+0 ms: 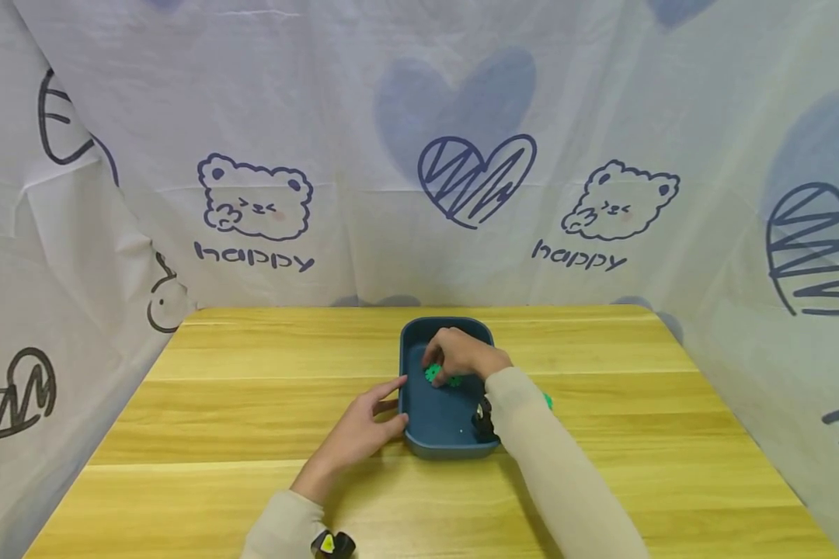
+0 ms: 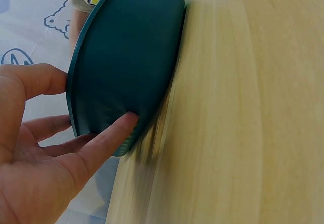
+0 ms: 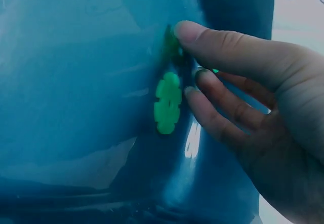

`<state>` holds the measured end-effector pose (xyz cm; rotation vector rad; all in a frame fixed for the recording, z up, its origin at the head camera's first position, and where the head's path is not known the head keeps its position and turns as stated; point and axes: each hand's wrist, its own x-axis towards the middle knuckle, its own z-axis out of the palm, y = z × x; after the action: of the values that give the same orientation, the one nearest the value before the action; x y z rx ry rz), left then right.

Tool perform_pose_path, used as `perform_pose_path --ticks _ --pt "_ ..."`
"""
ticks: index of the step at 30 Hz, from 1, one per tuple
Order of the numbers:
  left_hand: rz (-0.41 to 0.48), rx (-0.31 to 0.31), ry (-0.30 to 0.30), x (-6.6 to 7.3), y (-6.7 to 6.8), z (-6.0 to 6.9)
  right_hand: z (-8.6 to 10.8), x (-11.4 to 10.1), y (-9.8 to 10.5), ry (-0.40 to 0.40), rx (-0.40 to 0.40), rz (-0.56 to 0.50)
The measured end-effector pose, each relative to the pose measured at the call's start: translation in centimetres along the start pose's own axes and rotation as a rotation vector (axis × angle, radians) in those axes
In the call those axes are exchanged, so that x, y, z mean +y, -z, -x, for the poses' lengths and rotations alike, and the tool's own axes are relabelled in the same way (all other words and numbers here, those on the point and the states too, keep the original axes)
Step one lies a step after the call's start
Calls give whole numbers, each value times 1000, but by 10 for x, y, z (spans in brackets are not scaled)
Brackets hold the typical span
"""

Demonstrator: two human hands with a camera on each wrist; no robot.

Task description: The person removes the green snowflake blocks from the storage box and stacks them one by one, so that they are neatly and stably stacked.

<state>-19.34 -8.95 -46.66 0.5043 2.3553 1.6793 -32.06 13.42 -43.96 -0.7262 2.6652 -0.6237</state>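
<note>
A dark blue-green rectangular bin stands on the table. My left hand is at its left side, thumb and fingers touching the outer wall and rim; in the left wrist view, one fingertip presses the wall. My right hand reaches inside, over small green notched discs on the bin floor. In the right wrist view, the thumb and fingertips stand apart beside a bright green disc. A darker, blurred green piece is by the thumb tip; whether it is touched is unclear.
Right of the bin, another green piece shows partly behind the right sleeve. The wooden table is bordered by white printed cloth at the back and sides. A dark wrist device hangs over the bin's right rim.
</note>
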Motion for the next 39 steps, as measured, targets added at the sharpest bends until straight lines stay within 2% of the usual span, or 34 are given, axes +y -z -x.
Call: perform_pose_path --ticks 8,18,27,39 --pt "-2 0 -5 0 0 0 12 -2 10 93 71 -39" --pt "-13 6 -9 1 -2 0 38 -6 26 151 144 -79" --pt "-11 9 -5 3 -1 0 56 -9 43 152 171 -115" --pt "-6 24 8 4 -3 1 89 3 57 131 240 -117"
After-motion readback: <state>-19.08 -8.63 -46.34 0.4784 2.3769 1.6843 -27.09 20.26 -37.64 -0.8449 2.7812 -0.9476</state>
